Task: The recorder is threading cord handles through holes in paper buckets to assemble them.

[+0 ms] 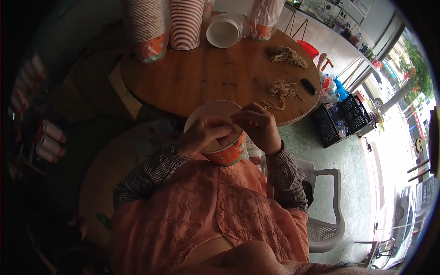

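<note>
A large paper tub (228, 156), orange with a green base and a pale inside, is held close to my body at the near edge of the round wooden table (215, 75). Over its mouth, my left hand (201, 134) is closed, with the fingertips bent together near the right side of the rim. My right hand (261, 123) is pinched just above and to the right of it, close to the left fingertips. Whatever lies between the fingers is too small to make out. Beyond my right hand, loose tangled strands of twine (285, 89) lie on the tabletop.
Tall stacks of paper tubs in plastic (149, 32) and a pale stack (186, 25) stand at the back. A white tub (222, 34) lies tipped there. More twine (289, 56) and a black object (309, 86) lie right. A grey chair (337, 201) and black crate (341, 121) stand beyond.
</note>
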A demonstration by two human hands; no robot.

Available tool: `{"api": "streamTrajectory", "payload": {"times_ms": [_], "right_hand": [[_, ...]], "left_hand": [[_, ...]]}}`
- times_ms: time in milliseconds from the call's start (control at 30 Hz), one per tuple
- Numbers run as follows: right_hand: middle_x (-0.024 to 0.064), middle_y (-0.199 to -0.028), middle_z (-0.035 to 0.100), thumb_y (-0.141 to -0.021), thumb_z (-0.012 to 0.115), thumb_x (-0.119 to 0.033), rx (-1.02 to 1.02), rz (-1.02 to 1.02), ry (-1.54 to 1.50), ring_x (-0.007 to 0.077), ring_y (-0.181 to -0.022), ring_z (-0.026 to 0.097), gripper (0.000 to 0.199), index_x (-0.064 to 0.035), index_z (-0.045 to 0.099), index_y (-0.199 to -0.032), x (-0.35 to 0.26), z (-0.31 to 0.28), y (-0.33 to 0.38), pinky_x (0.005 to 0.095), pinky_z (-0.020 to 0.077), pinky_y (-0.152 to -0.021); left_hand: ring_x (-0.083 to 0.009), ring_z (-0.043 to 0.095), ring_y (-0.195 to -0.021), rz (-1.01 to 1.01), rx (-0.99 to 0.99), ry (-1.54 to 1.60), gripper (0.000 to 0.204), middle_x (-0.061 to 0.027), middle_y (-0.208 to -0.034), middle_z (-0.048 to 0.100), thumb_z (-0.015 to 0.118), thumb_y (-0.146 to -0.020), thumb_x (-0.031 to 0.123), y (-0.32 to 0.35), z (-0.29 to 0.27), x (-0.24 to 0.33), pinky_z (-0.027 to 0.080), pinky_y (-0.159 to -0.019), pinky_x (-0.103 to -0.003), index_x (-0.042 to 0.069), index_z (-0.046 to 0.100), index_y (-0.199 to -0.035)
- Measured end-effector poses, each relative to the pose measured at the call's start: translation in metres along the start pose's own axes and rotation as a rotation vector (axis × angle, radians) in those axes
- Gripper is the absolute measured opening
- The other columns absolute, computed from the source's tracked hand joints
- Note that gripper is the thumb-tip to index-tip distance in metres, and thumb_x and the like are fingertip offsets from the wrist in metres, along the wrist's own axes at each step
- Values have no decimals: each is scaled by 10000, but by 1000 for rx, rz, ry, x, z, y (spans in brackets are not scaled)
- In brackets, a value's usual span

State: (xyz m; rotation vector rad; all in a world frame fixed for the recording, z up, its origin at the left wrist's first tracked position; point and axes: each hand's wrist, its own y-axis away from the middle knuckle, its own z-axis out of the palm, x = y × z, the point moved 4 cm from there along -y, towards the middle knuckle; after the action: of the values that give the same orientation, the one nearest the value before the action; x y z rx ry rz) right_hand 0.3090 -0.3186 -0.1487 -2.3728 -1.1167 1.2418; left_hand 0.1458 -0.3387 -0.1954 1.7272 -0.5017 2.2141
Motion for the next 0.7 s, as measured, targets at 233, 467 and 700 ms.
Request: {"api": "streamTrajectory", "payload": {"times_ms": [233,467,700], "right_hand": [[90,-968,618,-768,721,-44,280,-54,-416,196,-911,619,242,-18,666,-1002,19,2,33,291,500,-782],[91,-953,632,-700,769,-15,216,-92,-147,185,-850,618,272,-15,676,-956,-1,8,31,287,497,-728],[75,-892,607,-770,654,43,231,-134,-164,169,-799,597,97,-1,628,-853,-1,11,27,259,474,-686]], "left_hand": [[-67,564,-678,-57,59,153,162,-24,-802,618,594,-921,139,3,-4,-6,464,-641,-203,-13,643,-952],[-67,565,-669,-78,32,188,175,-29,-802,622,604,-917,143,3,0,-3,472,-647,-204,-27,638,-946],[-57,564,-669,-25,-27,102,168,-17,-779,627,628,-903,147,2,5,0,467,-650,-203,-18,649,-923]]}}
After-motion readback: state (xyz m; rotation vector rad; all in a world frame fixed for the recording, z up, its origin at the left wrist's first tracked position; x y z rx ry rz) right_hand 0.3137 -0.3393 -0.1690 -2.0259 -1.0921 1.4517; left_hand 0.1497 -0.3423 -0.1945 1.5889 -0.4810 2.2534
